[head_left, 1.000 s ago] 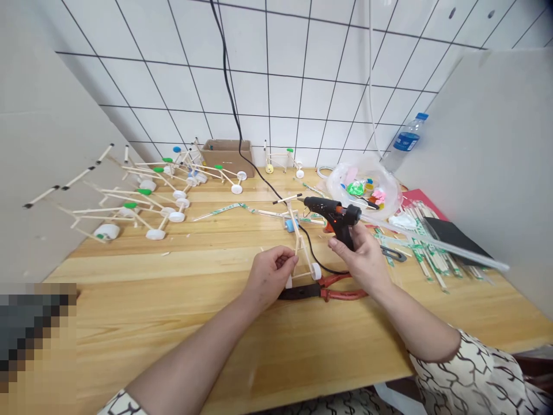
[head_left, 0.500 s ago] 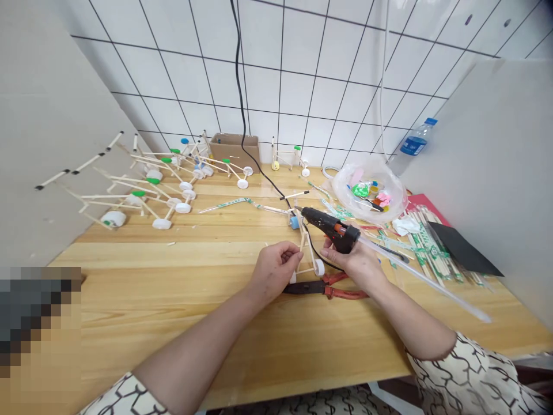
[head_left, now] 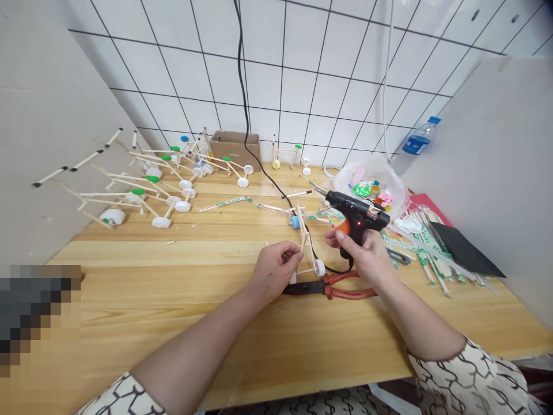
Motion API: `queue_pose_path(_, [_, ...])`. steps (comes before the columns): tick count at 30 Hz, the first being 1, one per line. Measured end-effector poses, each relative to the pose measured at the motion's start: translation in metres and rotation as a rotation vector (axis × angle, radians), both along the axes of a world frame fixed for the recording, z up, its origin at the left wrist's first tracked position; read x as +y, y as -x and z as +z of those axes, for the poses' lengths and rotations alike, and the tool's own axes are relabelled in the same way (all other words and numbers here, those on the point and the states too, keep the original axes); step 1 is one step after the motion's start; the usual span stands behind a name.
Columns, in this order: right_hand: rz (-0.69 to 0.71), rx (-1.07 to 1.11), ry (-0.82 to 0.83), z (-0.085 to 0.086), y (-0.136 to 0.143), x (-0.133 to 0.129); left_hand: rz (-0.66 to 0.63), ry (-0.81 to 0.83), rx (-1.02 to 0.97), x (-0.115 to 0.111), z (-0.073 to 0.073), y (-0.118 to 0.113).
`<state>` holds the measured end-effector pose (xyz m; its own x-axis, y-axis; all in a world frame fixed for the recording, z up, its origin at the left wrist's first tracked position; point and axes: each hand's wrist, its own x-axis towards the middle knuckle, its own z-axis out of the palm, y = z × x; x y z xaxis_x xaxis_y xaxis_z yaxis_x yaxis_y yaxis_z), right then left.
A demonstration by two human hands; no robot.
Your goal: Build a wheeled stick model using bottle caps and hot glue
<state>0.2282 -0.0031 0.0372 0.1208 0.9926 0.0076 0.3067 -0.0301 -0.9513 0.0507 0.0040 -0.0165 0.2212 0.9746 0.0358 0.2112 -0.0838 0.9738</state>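
My left hand (head_left: 279, 262) is closed, thumb and fingers pinching a small stick model tricycle (head_left: 305, 236) by its wooden frame. The model has a white wheel (head_left: 319, 268) near me and a blue wheel (head_left: 295, 222) at its far end, with a black-tipped stick (head_left: 297, 195) across the top. My right hand (head_left: 371, 253) is wrapped round the grip of a black hot glue gun (head_left: 358, 213) with an orange trigger. Its nozzle points up and left, apart from the model. Red-handled pliers (head_left: 328, 288) lie just in front of my left hand.
Several similar stick tricycles (head_left: 151, 193) stand at the left. A cardboard box (head_left: 235, 150) and another model (head_left: 290, 155) are by the tiled wall. At the right lie a plastic bag of coloured pieces (head_left: 371, 184), wrapped chopsticks (head_left: 425, 248), black sheet (head_left: 466, 248) and a bottle (head_left: 419, 138).
My right hand has drawn the glue gun right and tilted it, taking the nozzle off the top of the model. My left hand keeps its hold in the same place.
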Motion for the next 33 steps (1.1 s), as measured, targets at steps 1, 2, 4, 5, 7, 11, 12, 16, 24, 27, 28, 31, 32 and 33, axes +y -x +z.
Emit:
queue_pose_path(1, [0.024,0.037,-0.009,0.001,-0.001,0.000,-0.002,0.000,0.001,0.000,0.000,0.000])
queue_pose_path(2, [0.046,0.061,-0.022,0.002,-0.002,0.000,-0.005,0.001,0.001,0.000,-0.001,0.000])
queue_pose_path(4, [0.073,0.063,-0.067,0.001,-0.005,0.000,-0.008,0.007,-0.003,0.000,-0.001,0.000])
queue_pose_path(5, [0.070,0.041,-0.097,0.000,-0.007,0.001,-0.008,0.013,-0.005,0.000,-0.001,0.000])
queue_pose_path(7, [0.026,-0.024,-0.144,-0.004,-0.010,0.001,-0.004,0.027,-0.006,0.000,0.000,0.000])
queue_pose_path(11, [-0.058,-0.176,-0.185,-0.012,-0.009,0.000,0.003,0.038,-0.003,-0.001,0.004,0.000])
queue_pose_path(12, [-0.040,-0.188,-0.194,-0.013,-0.008,0.000,0.006,0.034,0.000,-0.001,0.004,0.000])
queue_pose_path(16, [0.082,-0.108,-0.188,-0.014,0.001,-0.002,0.009,0.013,0.005,-0.001,0.005,-0.001])
queue_pose_path(24, [0.139,0.056,-0.159,-0.022,0.007,-0.003,0.026,0.003,-0.016,-0.002,0.005,0.000])
queue_pose_path(27, [0.124,0.021,-0.171,-0.026,0.007,-0.004,0.030,-0.005,-0.007,-0.002,0.005,0.000])
queue_pose_path(28, [0.112,-0.012,-0.180,-0.027,0.007,-0.004,0.032,-0.009,-0.004,-0.002,0.006,0.000])
queue_pose_path(31, [0.091,-0.117,-0.203,-0.030,0.007,-0.006,0.031,-0.011,0.001,-0.001,0.006,0.000])
queue_pose_path(32, [0.100,-0.129,-0.203,-0.030,0.007,-0.006,0.031,-0.009,0.000,-0.001,0.005,-0.001])
queue_pose_path(33, [0.118,-0.124,-0.201,-0.030,0.007,-0.006,0.031,-0.008,-0.003,-0.001,0.005,-0.001])
